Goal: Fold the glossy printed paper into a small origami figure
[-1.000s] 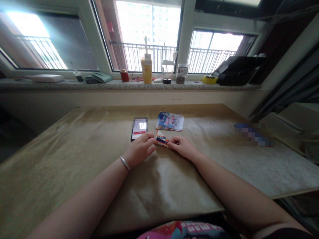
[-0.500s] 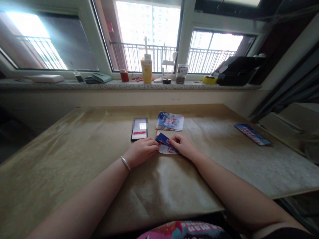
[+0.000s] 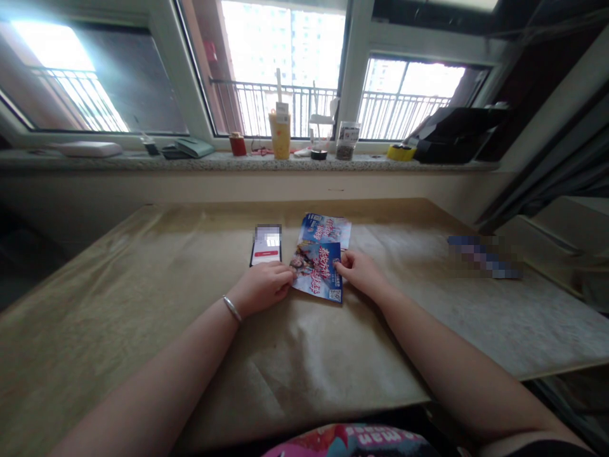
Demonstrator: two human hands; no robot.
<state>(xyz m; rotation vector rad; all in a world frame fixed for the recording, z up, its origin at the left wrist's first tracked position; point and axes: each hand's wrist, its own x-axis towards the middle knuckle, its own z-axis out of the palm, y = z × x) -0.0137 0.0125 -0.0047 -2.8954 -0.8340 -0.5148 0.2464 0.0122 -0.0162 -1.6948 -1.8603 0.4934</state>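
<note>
As 2 hands touch a leaflet, tan tabletop, speckled windowsill, windows

A room that looks like part of a home, probably a flat. Wide windows in pale frames face a metal railing, like a balcony's, with tall buildings washed out by daylight beyond. Everyday clutter lines the speckled stone sill — a yellow drink cup, a small red jar. A grey curtain hangs at the right — and below the sill spreads a tan-covered surface.
</note>
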